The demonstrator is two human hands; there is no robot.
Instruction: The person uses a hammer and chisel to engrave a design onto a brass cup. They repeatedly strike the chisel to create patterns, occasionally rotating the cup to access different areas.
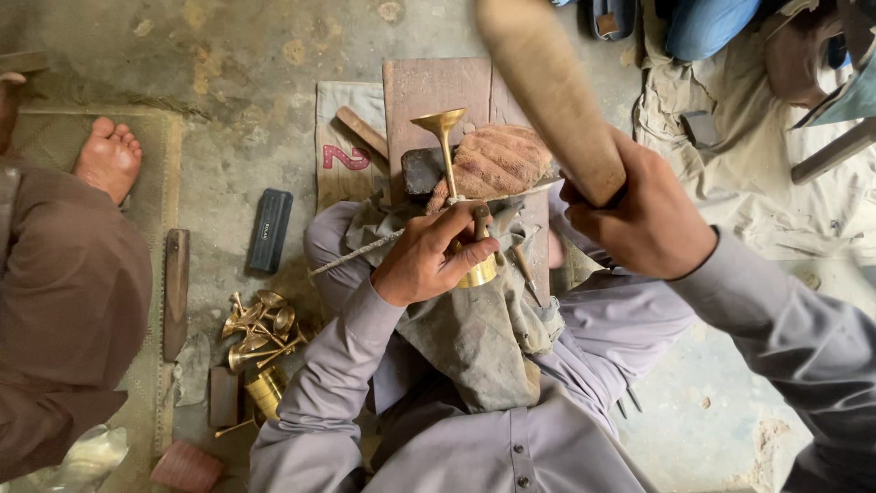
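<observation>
My left hand point(431, 256) grips a brass goblet-like piece point(444, 146) by its wide base, its funnel-shaped top pointing away from me. The brass rests on a dark block point(420, 171) on a wooden board point(429, 91), next to a foot in a knitted sock point(497, 160). My right hand point(643, 215) is shut around the handle of a thick wooden mallet point(547, 87), raised above the brass. A thin metal rod point(351, 256) runs across my lap under my left hand. A grey cloth point(474, 333) covers my lap.
A pile of small brass pieces point(260, 333) lies on the floor at my left, beside a black rectangular block point(270, 230) and a flat wooden bar point(175, 292). Another person in brown sits at the left, bare foot point(109, 157) on a mat. Pale cloth point(757, 137) lies at right.
</observation>
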